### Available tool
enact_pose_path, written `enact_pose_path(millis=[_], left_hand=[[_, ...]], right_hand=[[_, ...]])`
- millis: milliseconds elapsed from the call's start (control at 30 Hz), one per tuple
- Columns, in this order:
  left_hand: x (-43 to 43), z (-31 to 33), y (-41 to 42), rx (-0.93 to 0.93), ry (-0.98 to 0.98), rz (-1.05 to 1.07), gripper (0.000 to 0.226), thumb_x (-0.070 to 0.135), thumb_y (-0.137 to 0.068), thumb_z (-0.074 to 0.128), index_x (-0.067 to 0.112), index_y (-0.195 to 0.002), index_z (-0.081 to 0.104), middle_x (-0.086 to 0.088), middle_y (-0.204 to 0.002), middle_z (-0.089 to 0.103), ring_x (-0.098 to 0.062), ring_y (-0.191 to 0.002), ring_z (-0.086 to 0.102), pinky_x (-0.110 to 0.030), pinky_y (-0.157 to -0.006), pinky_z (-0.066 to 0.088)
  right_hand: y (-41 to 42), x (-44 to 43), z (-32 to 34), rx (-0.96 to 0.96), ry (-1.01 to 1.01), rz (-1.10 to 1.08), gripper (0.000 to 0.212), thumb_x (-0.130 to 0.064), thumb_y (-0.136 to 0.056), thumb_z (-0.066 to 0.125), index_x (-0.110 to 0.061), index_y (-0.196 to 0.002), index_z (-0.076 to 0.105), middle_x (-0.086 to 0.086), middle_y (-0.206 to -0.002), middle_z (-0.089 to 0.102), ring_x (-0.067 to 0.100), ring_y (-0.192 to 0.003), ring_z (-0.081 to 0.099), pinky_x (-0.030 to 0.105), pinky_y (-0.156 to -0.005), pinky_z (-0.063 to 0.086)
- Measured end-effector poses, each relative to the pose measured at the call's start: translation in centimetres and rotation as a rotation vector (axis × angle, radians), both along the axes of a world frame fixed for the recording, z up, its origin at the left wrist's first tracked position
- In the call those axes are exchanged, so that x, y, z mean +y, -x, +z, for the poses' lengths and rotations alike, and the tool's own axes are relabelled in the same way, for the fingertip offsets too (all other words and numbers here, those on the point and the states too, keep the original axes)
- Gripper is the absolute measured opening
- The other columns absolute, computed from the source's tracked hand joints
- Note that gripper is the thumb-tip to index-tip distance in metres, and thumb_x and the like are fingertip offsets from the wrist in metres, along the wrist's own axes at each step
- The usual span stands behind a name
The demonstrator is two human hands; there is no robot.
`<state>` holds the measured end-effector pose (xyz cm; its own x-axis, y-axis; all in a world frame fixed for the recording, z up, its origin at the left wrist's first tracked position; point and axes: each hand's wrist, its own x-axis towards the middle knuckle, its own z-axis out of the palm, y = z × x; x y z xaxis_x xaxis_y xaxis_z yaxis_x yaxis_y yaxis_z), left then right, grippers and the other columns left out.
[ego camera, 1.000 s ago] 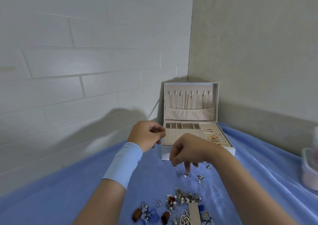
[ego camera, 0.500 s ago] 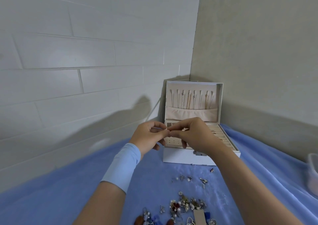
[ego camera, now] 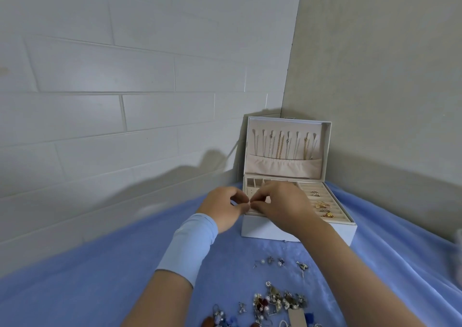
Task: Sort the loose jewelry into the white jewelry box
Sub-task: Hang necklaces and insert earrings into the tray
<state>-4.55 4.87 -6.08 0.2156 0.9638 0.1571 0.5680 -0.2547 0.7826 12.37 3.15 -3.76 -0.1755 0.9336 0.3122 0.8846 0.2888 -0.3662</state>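
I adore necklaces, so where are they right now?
In the head view, right of centre, the necklaces hang inside the upright lid of the white jewelry box, above its beige pocket.

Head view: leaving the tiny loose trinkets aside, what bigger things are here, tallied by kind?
Hands: 2, left hand and right hand
White jewelry box: 1
Blue cloth: 1
Pale blue wrist cuff: 1
Total: 5
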Motion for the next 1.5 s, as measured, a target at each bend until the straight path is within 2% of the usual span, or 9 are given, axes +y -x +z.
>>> enact_pose_path(millis=[133, 433, 600, 733, 933, 1033, 1167, 1267, 1500], left_hand=[[-0.1, 0.1, 0.1, 0.054, -0.026, 0.002, 0.015, 0.025, -0.091, 0.065, 0.024, -0.105, 0.071, 0.016, -0.098, 0.066, -0.002, -0.085, 0.059, -0.018, -0.078, 0.042], [-1.1, 0.2, 0.3, 0.123, -0.067, -0.001, 0.011, 0.028, -0.093, 0.063, 0.030, -0.102, 0.067, 0.016, -0.102, 0.064, -0.002, -0.083, 0.056, -0.020, -0.080, 0.041], [-2.2, 1.0, 0.5, 0.222, -0.099, -0.014, 0.008, 0.028, -0.088, 0.067, 0.032, -0.084, 0.062, 0.011, -0.089, 0.063, -0.004, -0.073, 0.054, -0.027, -0.077, 0.048], [-3.6, 1.6, 0.6, 0.421, 0.154, -0.151, 0.010, 0.036, -0.081, 0.071, 0.032, -0.079, 0.062, 0.009, -0.083, 0.069, -0.013, -0.074, 0.065, -0.028, -0.072, 0.052], [-4.9, 1.5, 0.2, 0.549, 0.264, -0.249, 0.011, 0.037, -0.080, 0.074, 0.030, -0.088, 0.071, 0.000, -0.082, 0.074, -0.015, -0.070, 0.065, -0.025, -0.063, 0.053], [-4.9, 1.4, -0.1, 0.491, 0.238, -0.243, 0.011, 0.032, -0.079, 0.077, 0.030, -0.088, 0.070, 0.005, -0.078, 0.071, -0.015, -0.069, 0.065, -0.023, -0.057, 0.050], [-4.9, 1.7, -0.5, 0.238, 0.149, -0.210, 0.019, 0.028, -0.076, 0.079, 0.024, -0.090, 0.067, 0.000, -0.081, 0.075, -0.016, -0.069, 0.069, -0.025, -0.053, 0.050], [-5.0, 2.0, -0.8, 0.065, 0.064, -0.172, 0.014, 0.021, -0.079, 0.078, 0.018, -0.090, 0.069, -0.001, -0.077, 0.075, -0.017, -0.068, 0.071, -0.026, -0.051, 0.051], [-4.5, 0.8, -0.1, 0.038, 0.035, -0.151, 0.008, 0.016, -0.086, 0.072, 0.021, -0.093, 0.073, -0.005, -0.080, 0.073, -0.017, -0.061, 0.066, -0.027, -0.052, 0.054]], right_hand=[[0.1, 0.0, 0.3, -0.202, 0.015, 0.036, 0.018, -0.037, -0.096, 0.059, -0.038, -0.100, 0.077, -0.014, -0.098, 0.065, 0.011, -0.091, 0.060, 0.037, -0.078, 0.052], [-1.2, -0.7, 0.5, -0.074, 0.039, 0.006, 0.018, -0.036, -0.097, 0.061, -0.040, -0.105, 0.076, -0.021, -0.099, 0.062, 0.002, -0.088, 0.054, 0.026, -0.076, 0.042], [-1.8, -2.6, 2.2, 0.018, 0.107, 0.096, 0.008, -0.030, -0.086, 0.071, -0.033, -0.086, 0.079, -0.019, -0.084, 0.071, 0.002, -0.078, 0.064, 0.030, -0.078, 0.057], [-0.3, -4.5, 2.0, -0.248, 0.398, 0.212, 0.012, -0.027, -0.077, 0.083, -0.031, -0.088, 0.080, -0.012, -0.085, 0.075, 0.009, -0.075, 0.070, 0.027, -0.071, 0.059], [0.7, -4.3, -0.1, -0.443, 0.414, 0.164, 0.016, -0.024, -0.074, 0.083, -0.025, -0.089, 0.082, -0.005, -0.086, 0.076, 0.016, -0.078, 0.070, 0.033, -0.075, 0.060], [0.2, -4.2, 0.3, -0.369, 0.409, 0.189, 0.012, -0.024, -0.080, 0.078, -0.025, -0.092, 0.082, -0.005, -0.090, 0.076, 0.014, -0.082, 0.069, 0.033, -0.076, 0.058], [-1.4, -3.8, 2.1, -0.076, 0.384, 0.209, 0.017, -0.029, -0.087, 0.072, -0.019, -0.074, 0.078, -0.008, -0.061, 0.066, 0.012, -0.053, 0.050, 0.027, -0.056, 0.045], [-2.4, -3.8, 2.7, 0.104, 0.424, 0.182, 0.023, -0.032, -0.093, 0.068, -0.018, -0.078, 0.078, -0.008, -0.066, 0.072, 0.013, -0.051, 0.045, 0.022, -0.049, 0.041], [-2.6, -4.0, 2.4, 0.003, 0.556, 0.160, 0.014, -0.027, -0.093, 0.068, -0.019, -0.088, 0.078, -0.007, -0.073, 0.076, 0.009, -0.046, 0.050, 0.022, -0.049, 0.041]])
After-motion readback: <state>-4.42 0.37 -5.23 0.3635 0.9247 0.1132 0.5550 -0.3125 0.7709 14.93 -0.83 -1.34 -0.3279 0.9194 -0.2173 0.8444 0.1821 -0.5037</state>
